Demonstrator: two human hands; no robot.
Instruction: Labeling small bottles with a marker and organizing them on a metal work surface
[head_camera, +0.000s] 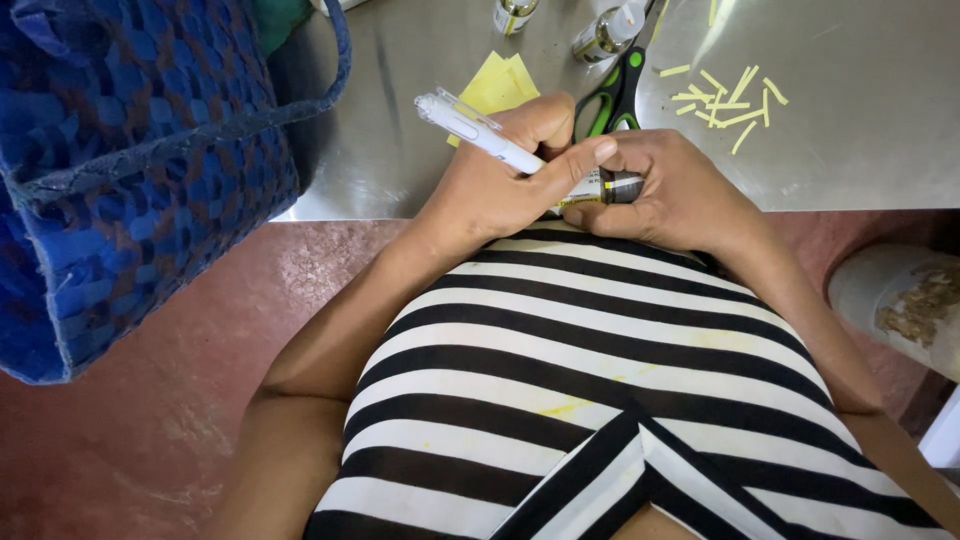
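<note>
Nearest us, a black-and-white striped top (600, 400). Far left, a blue woven bag (130, 170) on the steel table (400, 150). Our left hand (490, 180) grips a white pen (480, 130), tip against a small vial (610, 187) clasped in our right hand (680, 190), at the near table edge. Beyond: yellow paper (497, 85), green-handled scissors (615, 95), two vials (600, 35), then yellow paper strips (730, 95) far right.
</note>
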